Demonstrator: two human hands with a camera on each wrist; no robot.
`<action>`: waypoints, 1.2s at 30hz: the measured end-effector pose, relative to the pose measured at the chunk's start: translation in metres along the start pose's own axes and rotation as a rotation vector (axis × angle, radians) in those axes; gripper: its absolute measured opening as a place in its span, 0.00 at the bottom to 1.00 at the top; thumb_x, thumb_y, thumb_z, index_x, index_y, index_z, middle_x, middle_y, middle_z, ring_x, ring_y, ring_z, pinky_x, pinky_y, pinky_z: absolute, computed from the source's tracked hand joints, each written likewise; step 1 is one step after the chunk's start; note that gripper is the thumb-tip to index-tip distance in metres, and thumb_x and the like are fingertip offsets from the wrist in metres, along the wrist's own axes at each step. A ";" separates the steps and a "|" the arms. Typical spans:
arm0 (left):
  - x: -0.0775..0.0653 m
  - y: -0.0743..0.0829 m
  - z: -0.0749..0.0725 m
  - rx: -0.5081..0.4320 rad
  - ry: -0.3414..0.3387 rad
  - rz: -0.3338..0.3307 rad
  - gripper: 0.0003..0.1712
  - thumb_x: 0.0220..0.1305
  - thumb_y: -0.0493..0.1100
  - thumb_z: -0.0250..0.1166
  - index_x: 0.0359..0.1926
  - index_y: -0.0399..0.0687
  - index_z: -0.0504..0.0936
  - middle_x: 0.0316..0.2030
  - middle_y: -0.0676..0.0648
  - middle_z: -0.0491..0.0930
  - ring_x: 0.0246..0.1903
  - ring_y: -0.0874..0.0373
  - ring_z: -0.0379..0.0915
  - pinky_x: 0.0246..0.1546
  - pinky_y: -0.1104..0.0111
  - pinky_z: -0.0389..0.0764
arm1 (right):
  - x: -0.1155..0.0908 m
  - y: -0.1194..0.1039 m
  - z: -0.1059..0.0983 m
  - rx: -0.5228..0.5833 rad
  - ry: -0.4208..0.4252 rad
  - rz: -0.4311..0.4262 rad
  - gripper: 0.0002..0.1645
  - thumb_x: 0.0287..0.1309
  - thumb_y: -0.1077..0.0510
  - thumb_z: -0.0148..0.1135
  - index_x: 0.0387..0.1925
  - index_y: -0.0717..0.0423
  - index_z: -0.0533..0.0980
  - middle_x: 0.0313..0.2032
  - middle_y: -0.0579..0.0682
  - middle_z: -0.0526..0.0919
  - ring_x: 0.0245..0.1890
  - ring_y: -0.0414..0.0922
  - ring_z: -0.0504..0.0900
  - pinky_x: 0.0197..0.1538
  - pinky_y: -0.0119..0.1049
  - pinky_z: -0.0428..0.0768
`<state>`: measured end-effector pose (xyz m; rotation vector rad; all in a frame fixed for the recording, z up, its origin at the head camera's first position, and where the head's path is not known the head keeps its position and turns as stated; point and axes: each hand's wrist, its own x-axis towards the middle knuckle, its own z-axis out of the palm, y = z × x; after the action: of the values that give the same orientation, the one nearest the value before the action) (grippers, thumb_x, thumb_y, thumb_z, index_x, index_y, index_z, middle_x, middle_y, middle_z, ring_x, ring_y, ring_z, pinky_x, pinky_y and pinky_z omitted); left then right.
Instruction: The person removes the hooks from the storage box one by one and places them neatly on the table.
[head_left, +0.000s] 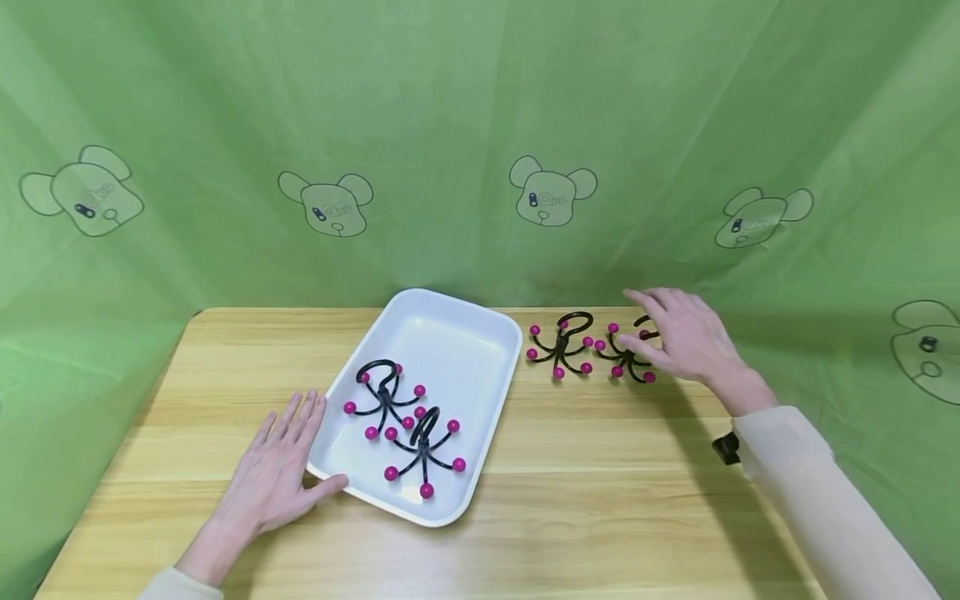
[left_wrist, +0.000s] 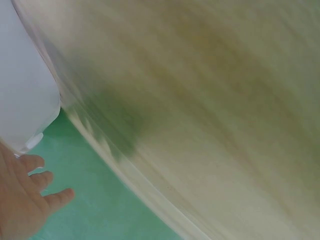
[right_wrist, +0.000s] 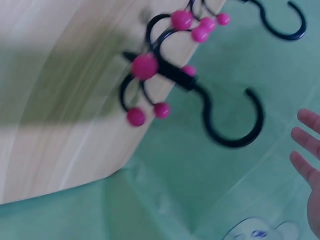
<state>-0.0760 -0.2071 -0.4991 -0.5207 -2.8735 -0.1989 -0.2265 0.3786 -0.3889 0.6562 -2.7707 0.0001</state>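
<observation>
Two black hooks with several curved arms tipped by pink balls lie in the white tray: a rear one and a front one. My left hand is spread at the tray's left side, its thumb at the front rim. In the left wrist view, the left hand is beside the tray. To the tray's right, two more such hooks sit on the table, a nearer-to-tray one and a far-right one. My right hand, fingers extended, hovers over the far-right hook, covering part of it and holding nothing.
The wooden table ends at the back against a green curtain printed with bear outlines. The curtain also hangs at both sides. A dark object is at the right wrist, by the sleeve.
</observation>
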 end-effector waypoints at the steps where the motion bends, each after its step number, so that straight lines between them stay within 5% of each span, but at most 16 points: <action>1: 0.000 0.000 0.000 -0.001 -0.001 0.000 0.65 0.51 0.80 0.56 0.76 0.44 0.47 0.77 0.43 0.47 0.75 0.42 0.48 0.70 0.43 0.57 | 0.001 -0.005 -0.001 0.000 0.007 -0.013 0.49 0.57 0.30 0.57 0.73 0.45 0.57 0.63 0.63 0.71 0.62 0.63 0.69 0.65 0.65 0.64; 12: -0.001 0.000 0.001 -0.005 -0.002 0.000 0.65 0.51 0.79 0.56 0.77 0.45 0.47 0.77 0.42 0.50 0.75 0.42 0.49 0.71 0.44 0.57 | 0.009 -0.062 -0.009 -0.046 0.086 -0.164 0.52 0.50 0.27 0.60 0.71 0.47 0.62 0.58 0.57 0.78 0.59 0.58 0.74 0.64 0.57 0.69; 22: -0.002 -0.001 0.002 -0.002 0.009 -0.002 0.65 0.51 0.80 0.56 0.76 0.45 0.48 0.77 0.43 0.49 0.75 0.42 0.49 0.71 0.44 0.58 | 0.019 -0.118 -0.007 -0.026 0.160 -0.318 0.48 0.53 0.23 0.50 0.65 0.50 0.69 0.55 0.54 0.80 0.55 0.54 0.78 0.61 0.51 0.73; 36: -0.001 -0.001 0.001 0.000 0.010 0.003 0.65 0.50 0.79 0.57 0.76 0.45 0.48 0.77 0.43 0.49 0.75 0.42 0.49 0.70 0.44 0.58 | 0.033 -0.180 0.002 0.031 0.150 -0.453 0.48 0.57 0.22 0.46 0.68 0.47 0.65 0.53 0.50 0.81 0.54 0.50 0.78 0.60 0.46 0.75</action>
<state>-0.0752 -0.2078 -0.5009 -0.5218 -2.8631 -0.2005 -0.1757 0.2025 -0.3935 1.2224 -2.4268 -0.0029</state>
